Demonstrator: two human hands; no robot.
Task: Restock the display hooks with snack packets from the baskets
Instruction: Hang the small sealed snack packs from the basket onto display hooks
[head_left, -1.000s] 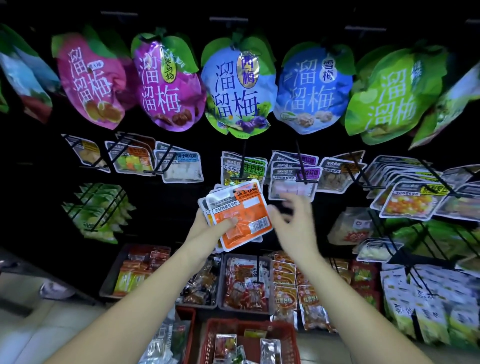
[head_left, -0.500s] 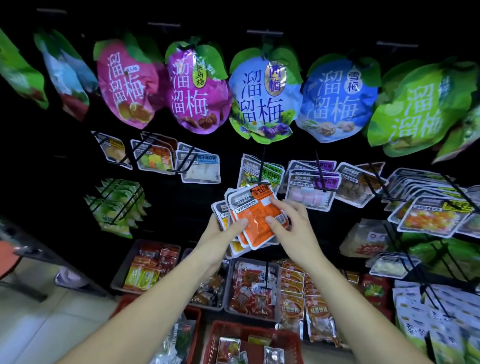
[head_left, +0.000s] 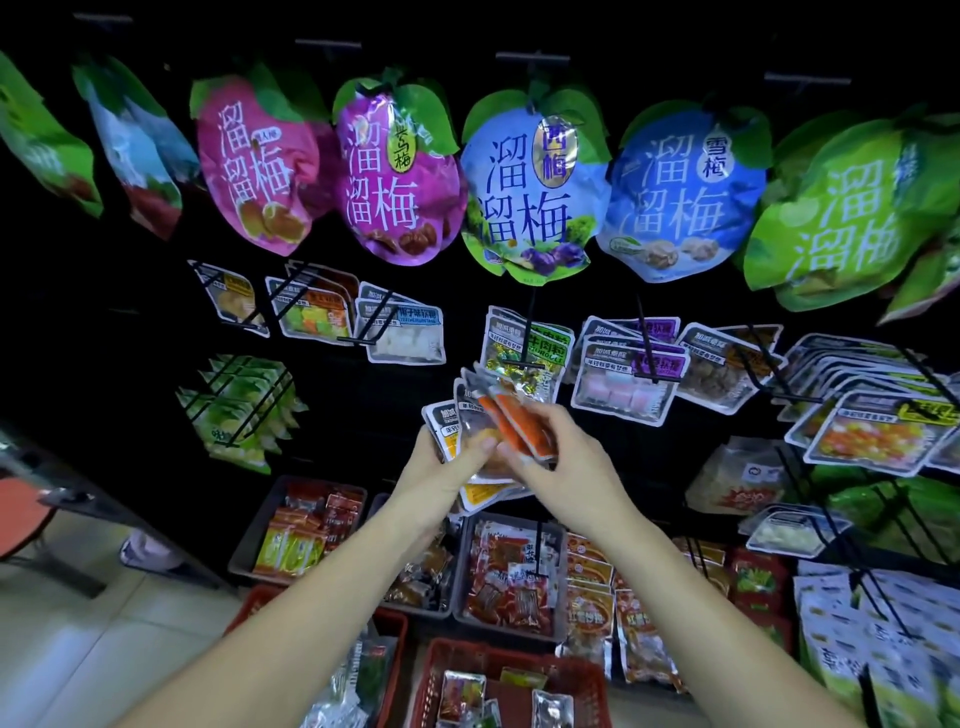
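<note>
Slip risk: left hand (head_left: 441, 462) curls round fanned stack of packets (head_left: 462, 415), thumb on top; right hand (head_left: 571, 462) pinches orange packet (head_left: 519, 428) btwn thumb & fingers. Both are mid-air just below a hook (head_left: 530, 332), well above red basket (head_left: 571, 670). Pulling may drag neighbours, spilling the fan. Vs 0.5 s ago: orange packet is now edge-on, not face-up.

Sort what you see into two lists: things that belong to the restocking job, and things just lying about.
Job: left hand, gripping the stack of packets; right hand, pinching the orange packet; red basket; display hook.
Lying about: blue plum bag; green pouches; grey tray.
</note>
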